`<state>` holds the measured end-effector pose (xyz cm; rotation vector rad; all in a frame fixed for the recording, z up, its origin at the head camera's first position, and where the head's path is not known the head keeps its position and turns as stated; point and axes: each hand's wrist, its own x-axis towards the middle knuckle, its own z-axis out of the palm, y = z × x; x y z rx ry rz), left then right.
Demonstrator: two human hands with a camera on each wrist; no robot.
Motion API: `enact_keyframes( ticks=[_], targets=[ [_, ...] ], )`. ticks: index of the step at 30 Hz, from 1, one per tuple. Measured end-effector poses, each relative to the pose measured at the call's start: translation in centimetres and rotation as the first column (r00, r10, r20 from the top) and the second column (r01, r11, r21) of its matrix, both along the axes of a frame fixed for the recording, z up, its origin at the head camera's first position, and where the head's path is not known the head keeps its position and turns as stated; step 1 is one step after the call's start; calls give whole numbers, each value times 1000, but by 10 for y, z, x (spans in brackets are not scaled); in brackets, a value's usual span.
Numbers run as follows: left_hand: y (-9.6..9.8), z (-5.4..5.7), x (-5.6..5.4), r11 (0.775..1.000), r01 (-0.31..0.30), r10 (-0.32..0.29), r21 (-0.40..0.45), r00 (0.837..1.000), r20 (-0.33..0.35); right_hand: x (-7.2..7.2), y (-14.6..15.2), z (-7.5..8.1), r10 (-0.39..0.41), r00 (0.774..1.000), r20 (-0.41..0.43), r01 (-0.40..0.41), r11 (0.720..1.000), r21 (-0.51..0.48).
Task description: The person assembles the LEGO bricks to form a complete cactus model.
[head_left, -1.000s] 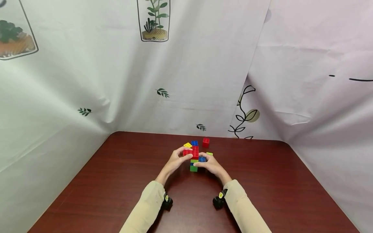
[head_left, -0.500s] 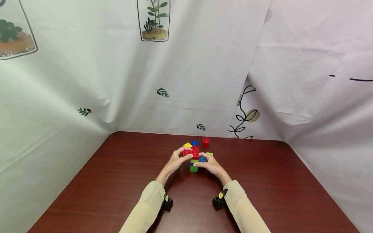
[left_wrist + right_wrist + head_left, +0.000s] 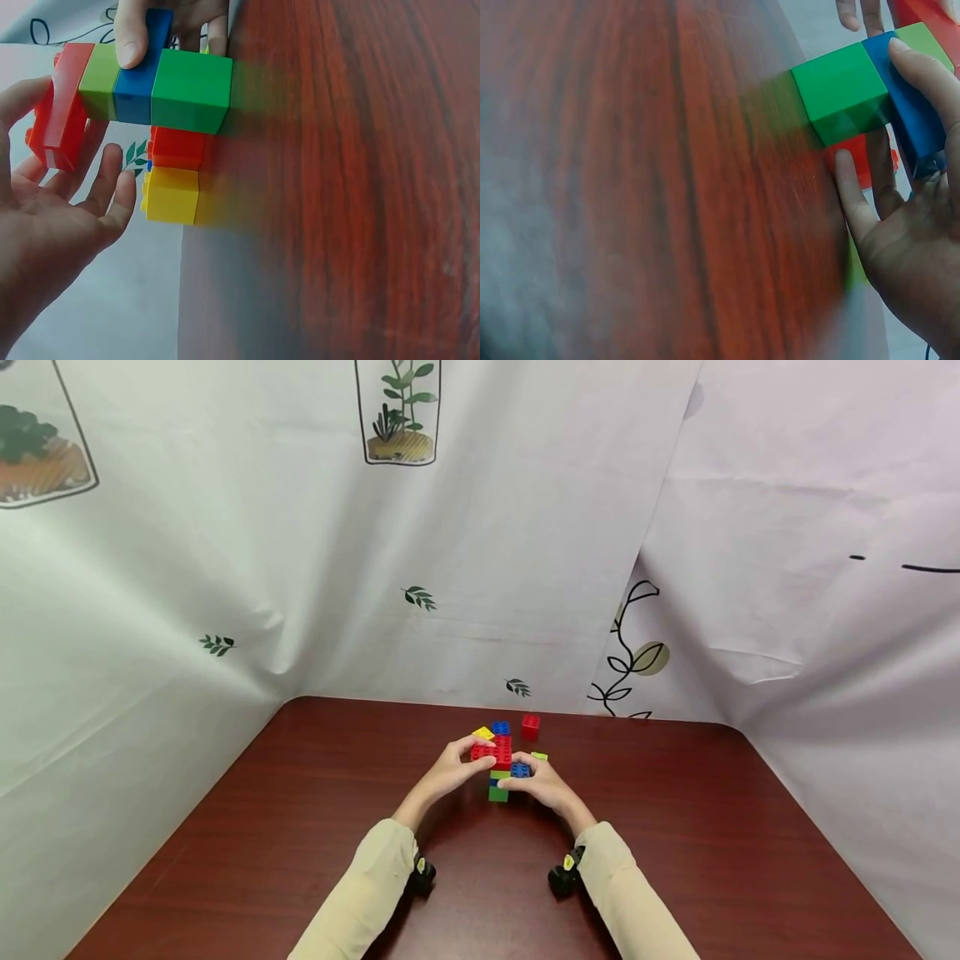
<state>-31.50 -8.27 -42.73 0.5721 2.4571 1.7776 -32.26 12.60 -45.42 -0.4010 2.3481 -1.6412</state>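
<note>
— Start big: where is it all?

— On the dark wood tabletop [image 3: 247, 843], toward its far edge, with the left hand [image 3: 452, 769] and the right hand [image 3: 546, 786] facing each other

— And between them?

— A block stack [image 3: 500, 774] of four pieces, upright in the head view, within both hands' hold

— Which axis matters?

— The crosswise one, I'd judge. On top, the long red brick [image 3: 64, 112] lies left to right and juts toward the left hand, which grips it, thumb in front, fingers behind. Lower down, the long blue brick [image 3: 136, 101] juts the other way, and the right hand pinches it, thumb on its near face

— So which hand is nearer the top piece?

— The left, and it sits higher; upper-left hold against lower-right hold is the offset that counts

— And the short pieces?

— The green block [image 3: 190, 90] is the foot, and the lime block [image 3: 98, 79] sits between blue and red; I can make out no grip on either
</note>
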Motion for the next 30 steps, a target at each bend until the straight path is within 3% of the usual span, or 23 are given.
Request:
enact_keyframes(
  ticks=[6, 10, 13, 16, 19, 27, 30],
  targets=[
    [0, -1, -2, 999, 22, -25, 44, 998, 61, 1, 1, -2, 1, 1000, 11, -1, 1000, -19],
    [-2, 11, 4, 997, 38, -46, 71, 993, 105, 0, 1, -3, -6, 1000, 16, 7, 1000, -18],
    [-3, 10, 0, 997, 5, -15, 81, 992, 123, -1, 0, -3, -5, 1000, 11, 5, 1000, -16],
    [-2, 0, -11, 992, -48, 32, 115, 990, 135, 0, 0, -3, 0, 1000, 9, 0, 1000, -17],
    [0, 0, -14, 984, -90, 66, 153, 985, 157, 0, 0, -3, 3, 1000, 14, -3, 1000, -16],
    [1, -7, -21, 968, -155, 123, 197, 978, 166, 0, 2, -3, -8, 1000, 23, 8, 1000, -12],
    [0, -10, -24, 965, -159, 118, 210, 974, 195, 0, 1, -3, 10, 1000, 12, -9, 1000, -18]
  ],
)
